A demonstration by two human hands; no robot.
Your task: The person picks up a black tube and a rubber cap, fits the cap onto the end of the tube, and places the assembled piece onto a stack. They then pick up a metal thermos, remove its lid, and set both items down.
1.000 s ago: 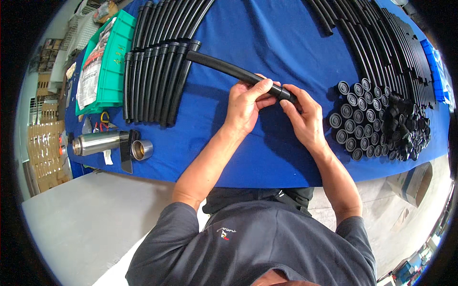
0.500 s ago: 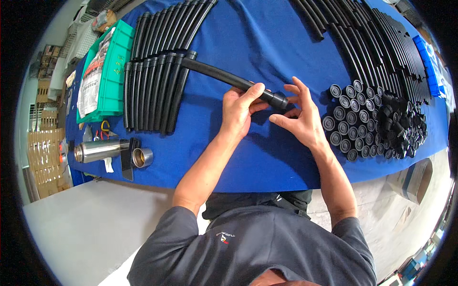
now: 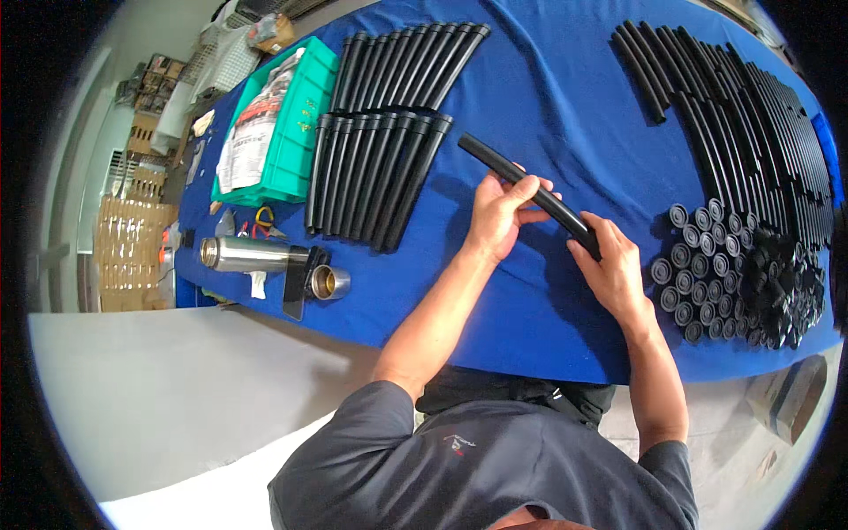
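Note:
A black tube (image 3: 539, 197) is held slantwise above the blue cloth, its bare end pointing up and to the left. My left hand (image 3: 505, 212) grips it around the middle, thumb on top. The fingers of my right hand (image 3: 611, 268) are closed around its lower right end and hide that end, so a fitting there does not show. Left of my hands lie two rows of black tubes with wider collars (image 3: 380, 177). On the right are several round black caps (image 3: 700, 265) standing in a group, beside a heap of small black parts (image 3: 782, 291).
Plain black tubes (image 3: 724, 132) are stacked at the far right. At the left stand a green crate (image 3: 296, 132) with newspaper, a steel flask (image 3: 256, 254), a metal cup (image 3: 329, 283), a phone (image 3: 295, 296) and pliers (image 3: 265, 223). The table's front edge runs just before my body.
My right hand, earlier spread beside the collared end of the tube, has closed around that end. The tube slopes more steeply. The whole view has shifted, so the table appears further right.

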